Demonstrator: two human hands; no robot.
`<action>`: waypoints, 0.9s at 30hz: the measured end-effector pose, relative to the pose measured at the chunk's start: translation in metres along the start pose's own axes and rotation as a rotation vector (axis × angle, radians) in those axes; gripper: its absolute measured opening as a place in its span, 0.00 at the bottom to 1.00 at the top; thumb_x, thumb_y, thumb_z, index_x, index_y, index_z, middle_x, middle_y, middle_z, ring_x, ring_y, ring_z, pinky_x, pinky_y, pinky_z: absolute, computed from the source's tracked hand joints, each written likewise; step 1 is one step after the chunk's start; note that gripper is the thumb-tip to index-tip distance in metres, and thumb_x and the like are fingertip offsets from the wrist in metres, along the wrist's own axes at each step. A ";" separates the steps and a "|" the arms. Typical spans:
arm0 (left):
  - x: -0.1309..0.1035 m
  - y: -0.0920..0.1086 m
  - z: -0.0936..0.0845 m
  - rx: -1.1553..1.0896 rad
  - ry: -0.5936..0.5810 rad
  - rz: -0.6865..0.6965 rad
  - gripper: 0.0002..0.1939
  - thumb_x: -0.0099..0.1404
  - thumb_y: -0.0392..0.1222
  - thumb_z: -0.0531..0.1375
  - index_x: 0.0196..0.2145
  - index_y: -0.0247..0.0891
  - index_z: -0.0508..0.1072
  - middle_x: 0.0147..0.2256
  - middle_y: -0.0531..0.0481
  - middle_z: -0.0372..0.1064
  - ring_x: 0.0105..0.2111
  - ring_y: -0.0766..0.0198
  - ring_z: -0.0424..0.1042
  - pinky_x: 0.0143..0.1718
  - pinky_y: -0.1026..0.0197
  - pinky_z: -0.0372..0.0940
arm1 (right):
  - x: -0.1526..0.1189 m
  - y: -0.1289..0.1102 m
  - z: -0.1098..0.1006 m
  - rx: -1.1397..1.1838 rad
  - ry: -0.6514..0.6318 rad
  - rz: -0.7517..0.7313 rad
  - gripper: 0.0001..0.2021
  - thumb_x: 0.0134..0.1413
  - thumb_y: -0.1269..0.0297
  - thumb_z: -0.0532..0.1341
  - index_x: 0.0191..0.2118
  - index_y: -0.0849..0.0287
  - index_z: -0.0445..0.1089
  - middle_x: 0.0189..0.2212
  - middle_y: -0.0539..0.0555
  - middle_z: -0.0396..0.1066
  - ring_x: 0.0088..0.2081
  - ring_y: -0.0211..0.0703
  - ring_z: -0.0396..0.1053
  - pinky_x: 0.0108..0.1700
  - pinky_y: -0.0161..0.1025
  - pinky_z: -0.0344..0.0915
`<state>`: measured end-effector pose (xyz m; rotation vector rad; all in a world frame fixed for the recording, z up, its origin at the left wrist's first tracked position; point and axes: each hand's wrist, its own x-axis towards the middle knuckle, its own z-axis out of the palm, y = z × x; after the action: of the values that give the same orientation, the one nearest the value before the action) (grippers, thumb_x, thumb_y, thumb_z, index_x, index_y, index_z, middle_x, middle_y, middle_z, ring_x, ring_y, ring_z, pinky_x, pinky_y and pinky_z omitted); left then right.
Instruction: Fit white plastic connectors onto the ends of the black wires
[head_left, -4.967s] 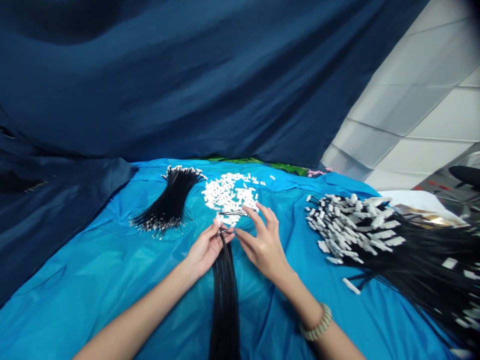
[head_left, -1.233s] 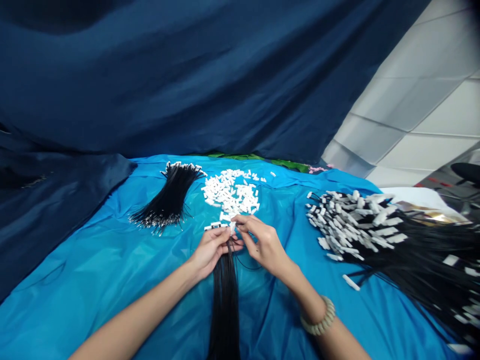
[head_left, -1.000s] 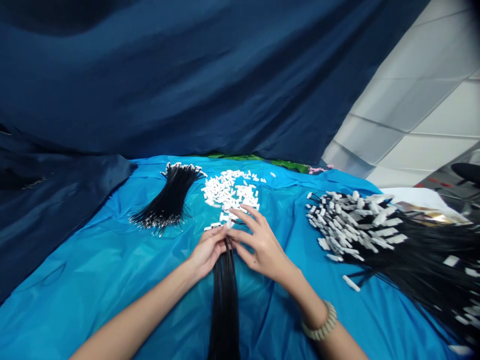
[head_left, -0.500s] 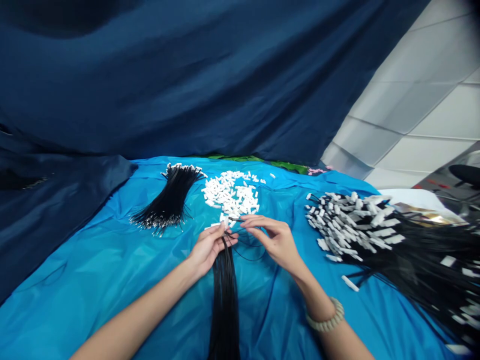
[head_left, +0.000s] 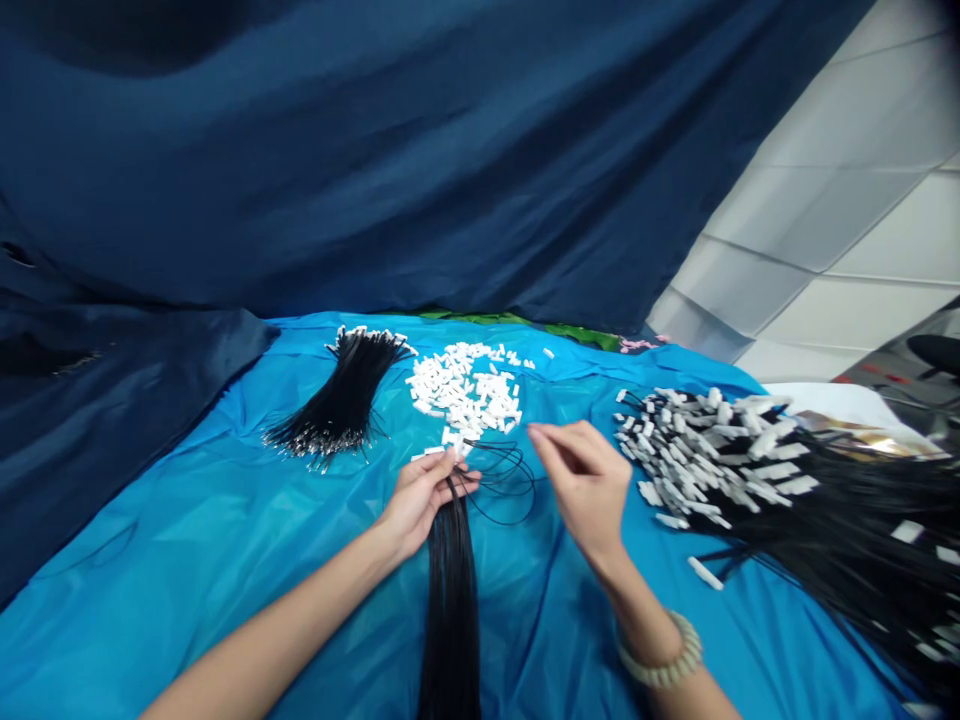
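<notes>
Spread across the middle and near scene: a bright blue cloth (head_left: 247, 520), glossy and wrinkled. Beyond, along the far side, a great hanging of dark blue fabric (head_left: 375, 160) in slanting folds. Between the two, a strip of green (head_left: 581, 335) and a bit of pink (head_left: 641, 345). At far right, a pale panelled surface (head_left: 885, 230), wall or ceiling hard to tell, above a white sheet (head_left: 855, 415).

Near the middle, left hand (head_left: 427, 500) with fingers closed on a bundle of black wires (head_left: 452, 610) trailing to the near edge. Loose wire loops (head_left: 517, 490) out to the right. Just past the loops, right hand (head_left: 589, 485) with fingers drawn to a narrow pinch, too blurred to tell about any wire between; pale band (head_left: 664, 655) around the wrist. Far of the left hand, a pile of white pieces (head_left: 465, 385); to the left, a smaller wire bunch (head_left: 341, 400); to the right, a large white-tipped wire heap (head_left: 847, 520).
</notes>
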<state>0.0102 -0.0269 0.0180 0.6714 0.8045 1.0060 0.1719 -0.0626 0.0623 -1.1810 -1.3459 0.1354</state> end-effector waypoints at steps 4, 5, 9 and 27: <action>-0.002 0.003 0.003 -0.018 0.027 0.022 0.08 0.50 0.40 0.61 0.26 0.30 0.70 0.26 0.46 0.70 0.29 0.60 0.71 0.38 0.56 0.65 | -0.013 -0.007 0.014 -0.153 -0.137 -0.129 0.05 0.50 0.67 0.57 0.30 0.59 0.71 0.20 0.49 0.59 0.23 0.34 0.58 0.25 0.34 0.57; -0.002 0.004 0.004 -0.019 0.032 0.026 0.09 0.50 0.40 0.61 0.26 0.30 0.70 0.26 0.46 0.70 0.29 0.61 0.71 0.38 0.56 0.65 | -0.015 -0.007 0.016 -0.164 -0.138 -0.144 0.05 0.50 0.68 0.57 0.29 0.60 0.70 0.19 0.49 0.59 0.23 0.35 0.58 0.26 0.34 0.57; -0.004 0.004 0.006 -0.014 0.034 0.040 0.09 0.50 0.41 0.61 0.27 0.30 0.71 0.25 0.45 0.71 0.28 0.61 0.71 0.37 0.57 0.64 | -0.020 -0.005 0.022 -0.172 -0.111 -0.163 0.05 0.50 0.69 0.57 0.27 0.60 0.68 0.19 0.49 0.58 0.24 0.36 0.57 0.26 0.35 0.56; -0.005 0.003 0.006 -0.037 0.020 0.079 0.08 0.50 0.40 0.61 0.26 0.31 0.71 0.26 0.46 0.71 0.30 0.61 0.71 0.39 0.56 0.63 | -0.021 -0.009 0.025 -0.130 -0.107 -0.103 0.06 0.49 0.69 0.57 0.24 0.60 0.67 0.18 0.48 0.57 0.23 0.35 0.56 0.26 0.34 0.55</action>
<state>0.0126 -0.0313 0.0252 0.6669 0.7796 1.0984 0.1407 -0.0665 0.0497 -1.2238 -1.5256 0.0383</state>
